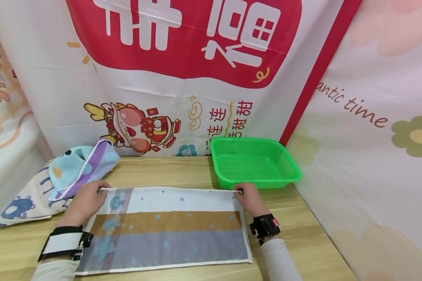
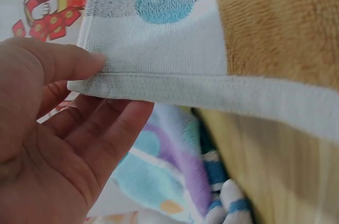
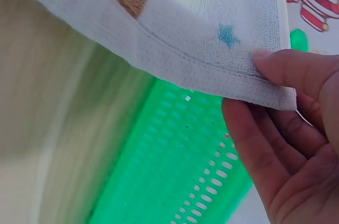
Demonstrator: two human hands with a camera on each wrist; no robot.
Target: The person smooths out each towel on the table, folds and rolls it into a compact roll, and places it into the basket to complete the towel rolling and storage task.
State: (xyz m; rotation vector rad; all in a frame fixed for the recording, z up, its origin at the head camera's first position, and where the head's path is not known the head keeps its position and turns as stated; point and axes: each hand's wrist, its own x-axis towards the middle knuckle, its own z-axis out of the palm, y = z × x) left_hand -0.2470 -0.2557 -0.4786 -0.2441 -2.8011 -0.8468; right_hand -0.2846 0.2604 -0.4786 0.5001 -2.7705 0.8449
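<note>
A striped towel (image 1: 176,222) in white, brown and grey, dotted with small blue stars, is stretched between both hands over the table. My left hand (image 1: 88,201) pinches its far left corner; in the left wrist view the thumb of the left hand (image 2: 58,113) lies on top of the hem, with fingers beneath. At the far right corner, my right hand (image 1: 251,199) pinches the edge. The right wrist view shows the right hand (image 3: 291,123) with its thumb over the towel's white corner (image 3: 212,28) and fingers under it.
A green perforated basket (image 1: 256,181) stands at the back right, just beyond the right hand. Other towels (image 1: 65,175) lie heaped at the left on the wooden table (image 1: 161,168). A printed cloth backdrop (image 1: 144,86) hangs behind, and another flowered cloth (image 1: 365,156) is at the right.
</note>
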